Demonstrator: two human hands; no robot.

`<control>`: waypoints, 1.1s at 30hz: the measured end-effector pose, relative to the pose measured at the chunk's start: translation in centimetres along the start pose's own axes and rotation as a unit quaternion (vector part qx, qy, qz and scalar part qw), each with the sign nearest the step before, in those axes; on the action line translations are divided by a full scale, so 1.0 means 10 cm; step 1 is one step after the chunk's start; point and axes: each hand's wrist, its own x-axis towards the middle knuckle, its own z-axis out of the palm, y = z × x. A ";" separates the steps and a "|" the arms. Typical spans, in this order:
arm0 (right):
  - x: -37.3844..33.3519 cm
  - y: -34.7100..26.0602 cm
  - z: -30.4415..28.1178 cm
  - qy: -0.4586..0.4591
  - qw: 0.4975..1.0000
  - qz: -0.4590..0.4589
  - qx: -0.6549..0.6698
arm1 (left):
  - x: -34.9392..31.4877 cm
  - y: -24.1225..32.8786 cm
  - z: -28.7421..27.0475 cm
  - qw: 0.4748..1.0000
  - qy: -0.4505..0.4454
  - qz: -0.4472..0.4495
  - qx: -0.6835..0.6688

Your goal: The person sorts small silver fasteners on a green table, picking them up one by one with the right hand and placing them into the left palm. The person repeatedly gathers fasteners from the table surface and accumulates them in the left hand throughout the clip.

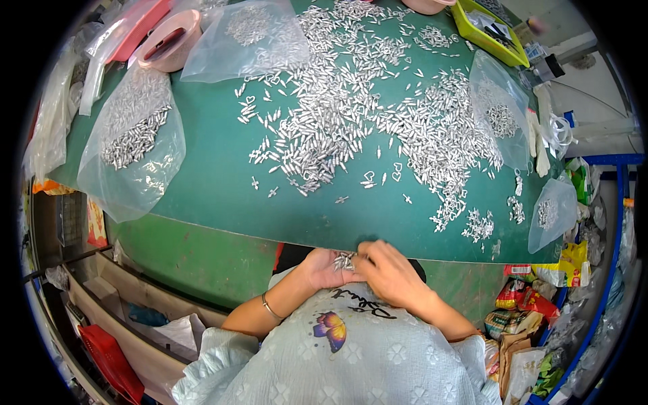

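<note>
At the table's near edge, my left hand (320,271) is cupped palm up around several small silver metal pieces (343,260). My right hand (391,273) lies over the far side of that palm, fingers bent toward the pieces; its fingertips are partly hidden, and what they pinch does not show. Beyond both hands, loose silver pointed pieces (324,128) form a large heap on the green tabletop (216,135). A second heap (439,135) lies to its right. Heart-shaped pieces (397,171) and cross-shaped pieces (341,200) are scattered near the heaps' front.
Clear plastic bags with silver pieces stand left (138,148), at the back (229,47) and right (552,214). A pink bowl (172,50) and a yellow-green basket (486,34) sit on the far side. An open drawer (148,304) is below left; a blue rack (617,236) stands right.
</note>
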 end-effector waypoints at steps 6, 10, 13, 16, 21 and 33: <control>0.45 0.23 -0.24 0.205 0.973 0.057 -0.093 | 0.06 0.02 0.13 0.983 0.130 -0.045 0.118; 0.56 0.50 -0.18 0.174 0.968 0.092 -0.156 | 0.14 -0.15 0.38 0.888 0.314 0.002 0.336; 0.40 0.40 -0.14 0.124 0.981 0.074 -0.125 | 0.04 0.04 0.08 0.983 0.088 -0.064 0.147; 0.12 0.13 -0.11 0.036 0.999 0.041 0.000 | 0.03 0.00 0.09 0.985 0.075 -0.044 0.148; 0.39 0.20 -0.16 0.138 0.990 0.022 0.005 | 0.04 -0.01 0.05 0.994 0.048 -0.035 0.087; 0.12 0.10 -0.05 0.022 0.998 0.049 -0.036 | 0.08 -0.13 0.29 0.957 0.221 0.009 0.190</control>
